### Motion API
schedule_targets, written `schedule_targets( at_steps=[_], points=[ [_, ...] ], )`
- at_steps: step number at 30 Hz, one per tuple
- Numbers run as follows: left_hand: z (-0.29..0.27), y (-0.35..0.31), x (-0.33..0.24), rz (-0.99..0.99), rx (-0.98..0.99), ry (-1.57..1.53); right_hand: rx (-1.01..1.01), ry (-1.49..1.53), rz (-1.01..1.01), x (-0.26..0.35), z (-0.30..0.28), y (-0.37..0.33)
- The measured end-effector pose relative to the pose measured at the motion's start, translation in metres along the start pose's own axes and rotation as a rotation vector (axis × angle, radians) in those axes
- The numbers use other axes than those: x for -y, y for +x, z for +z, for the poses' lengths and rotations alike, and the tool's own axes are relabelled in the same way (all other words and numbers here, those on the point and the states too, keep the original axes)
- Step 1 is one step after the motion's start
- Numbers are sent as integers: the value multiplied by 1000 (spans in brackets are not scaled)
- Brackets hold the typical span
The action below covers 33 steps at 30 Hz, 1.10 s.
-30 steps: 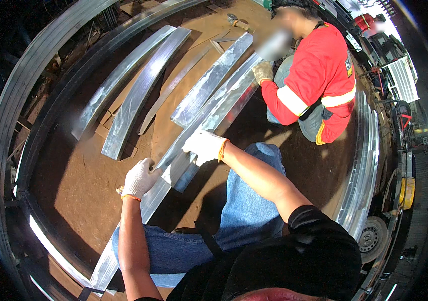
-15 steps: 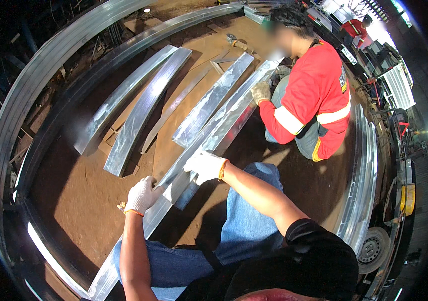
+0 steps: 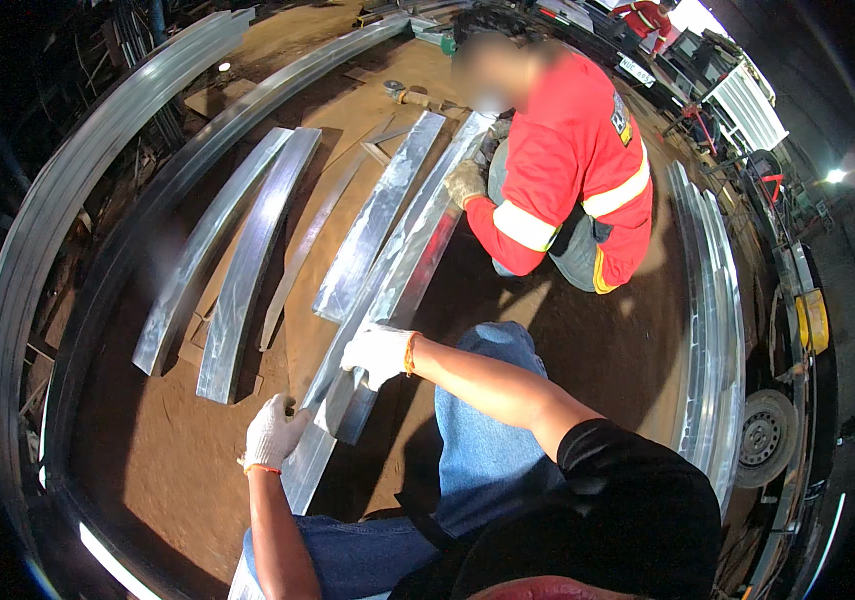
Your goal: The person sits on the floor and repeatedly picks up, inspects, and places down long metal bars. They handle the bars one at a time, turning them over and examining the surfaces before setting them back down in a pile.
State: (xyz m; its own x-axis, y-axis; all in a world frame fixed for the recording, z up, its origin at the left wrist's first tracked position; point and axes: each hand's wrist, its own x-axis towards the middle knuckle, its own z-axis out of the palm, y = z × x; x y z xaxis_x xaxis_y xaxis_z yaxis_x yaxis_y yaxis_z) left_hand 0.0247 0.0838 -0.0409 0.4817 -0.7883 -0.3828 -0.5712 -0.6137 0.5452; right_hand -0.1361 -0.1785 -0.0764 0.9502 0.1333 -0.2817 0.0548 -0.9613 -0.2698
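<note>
The left hand (image 3: 272, 432) in a white glove grips the edge of a long shiny curved metal strip (image 3: 387, 290) lying on the brown rusty floor (image 3: 177, 460). The right hand (image 3: 377, 352), also gloved, presses down flat on the strip at 1 o'clock from the left. At 1 o'clock, a kneeling person in a red jacket (image 3: 567, 170) holds the far end.

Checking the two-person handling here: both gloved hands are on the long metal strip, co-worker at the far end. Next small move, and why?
Probably a short, joint slide or lift of the long metal strip. The left hand grips its near edge, the right hand rests on top further up, and the co-worker's gloved hand holds the far end. It partly overlies a shorter strip, so moving together should avoid twisting.
</note>
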Motion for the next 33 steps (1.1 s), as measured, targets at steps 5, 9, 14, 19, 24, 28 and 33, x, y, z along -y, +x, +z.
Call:
schedule_targets(
  at_steps=[5,9,14,19,24,28,33],
  points=[
    [2,-1,4,19,-4,6,27,20,4,1,0,2],
    [0,-3,1,11,11,-9,21,15,5,0,1,1],
    [2,-1,4,6,12,-9,15,62,30,4,-8,-2],
    [-4,-5,-4,-10,26,-2,-85,67,-9,4,-10,-3],
    [-4,-4,-3,-14,23,24,-69,57,6,8,-18,-6],
    [-10,-7,-5,-16,7,-1,-93,35,10,15,-29,-3],
    [-7,-8,1,9,-33,-16,-192,-10,-19,12,-19,-2]
  ],
)
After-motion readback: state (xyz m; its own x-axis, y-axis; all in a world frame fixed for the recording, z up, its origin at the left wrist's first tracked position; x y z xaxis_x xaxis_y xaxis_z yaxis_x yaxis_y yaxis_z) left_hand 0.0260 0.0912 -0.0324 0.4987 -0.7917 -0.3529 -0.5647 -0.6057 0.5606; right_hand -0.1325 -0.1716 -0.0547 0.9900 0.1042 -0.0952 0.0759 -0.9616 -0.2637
